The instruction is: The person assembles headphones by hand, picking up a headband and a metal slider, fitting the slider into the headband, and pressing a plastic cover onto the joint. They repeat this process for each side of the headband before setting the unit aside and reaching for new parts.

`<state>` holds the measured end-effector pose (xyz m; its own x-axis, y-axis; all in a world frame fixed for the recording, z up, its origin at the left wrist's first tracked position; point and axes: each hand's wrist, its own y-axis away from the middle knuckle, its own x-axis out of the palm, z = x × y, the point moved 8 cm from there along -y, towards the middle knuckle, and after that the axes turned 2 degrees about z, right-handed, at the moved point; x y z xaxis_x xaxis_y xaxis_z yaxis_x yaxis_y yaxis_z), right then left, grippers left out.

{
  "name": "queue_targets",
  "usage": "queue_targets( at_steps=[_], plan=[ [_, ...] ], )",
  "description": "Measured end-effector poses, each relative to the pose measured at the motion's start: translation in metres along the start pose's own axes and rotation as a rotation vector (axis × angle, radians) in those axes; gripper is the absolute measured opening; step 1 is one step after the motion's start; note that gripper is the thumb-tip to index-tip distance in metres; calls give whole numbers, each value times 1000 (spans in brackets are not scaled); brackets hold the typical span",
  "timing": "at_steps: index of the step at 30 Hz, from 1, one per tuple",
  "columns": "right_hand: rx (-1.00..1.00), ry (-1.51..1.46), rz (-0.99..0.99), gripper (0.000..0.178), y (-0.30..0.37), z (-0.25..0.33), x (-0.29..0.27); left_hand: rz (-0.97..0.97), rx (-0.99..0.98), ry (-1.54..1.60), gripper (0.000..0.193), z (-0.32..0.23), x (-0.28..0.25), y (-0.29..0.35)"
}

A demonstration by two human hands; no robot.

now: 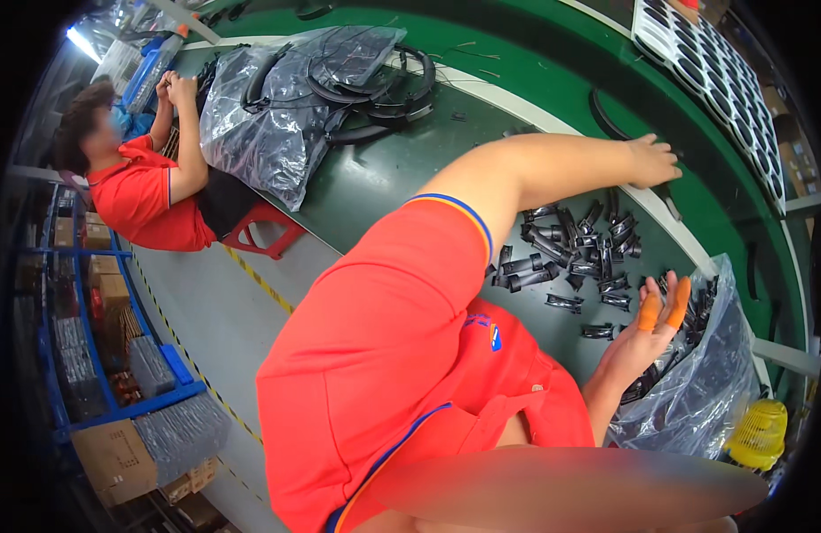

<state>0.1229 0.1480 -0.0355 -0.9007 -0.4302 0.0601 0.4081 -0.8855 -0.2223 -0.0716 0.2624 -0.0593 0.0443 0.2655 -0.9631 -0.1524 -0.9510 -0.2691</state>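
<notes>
My left hand (655,162) reaches across to the far side of the bench, over the pale rim beside the green conveyor. Its fingers are stretched out and apart. A black curved band (599,114) runs up to this hand, and a dark curved end shows below it; whether they are one piece is hidden. My right hand (646,324) is raised palm up at the near right, with orange covers on two fingers. Its fingers are spread and nothing shows in them. Between the hands lies a loose pile of small black plastic parts (566,244).
A clear plastic bag (708,373) lies by my right hand. Black headbands (375,93) sit on another clear bag (295,98) at the far left. Beyond are a white tray with round holes (713,75) and a yellow basket-like thing (757,433). A co-worker (144,178) sits at left.
</notes>
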Motion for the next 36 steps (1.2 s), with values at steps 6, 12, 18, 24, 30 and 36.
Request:
queue_targets(
  at_steps=[6,12,18,24,30,36],
  plan=[
    [90,-79,40,45,2,-8,-13,101,-249,214,36,67,-102,119],
    [155,-51,35,45,-3,-19,-22,97,-1298,-277,60,184,-217,359],
    [191,-33,285,41,-13,-23,16,479,-1585,-315,88,213,-173,477],
    [160,422,459,37,-24,-44,26,-220,-1274,-129,54,252,-180,510],
    [11,757,523,36,-41,-32,77,-1317,-749,56,22,140,-314,418],
    [-308,1157,754,46,-33,-57,125,-1039,-484,1177,14,66,-261,283]
  ],
)
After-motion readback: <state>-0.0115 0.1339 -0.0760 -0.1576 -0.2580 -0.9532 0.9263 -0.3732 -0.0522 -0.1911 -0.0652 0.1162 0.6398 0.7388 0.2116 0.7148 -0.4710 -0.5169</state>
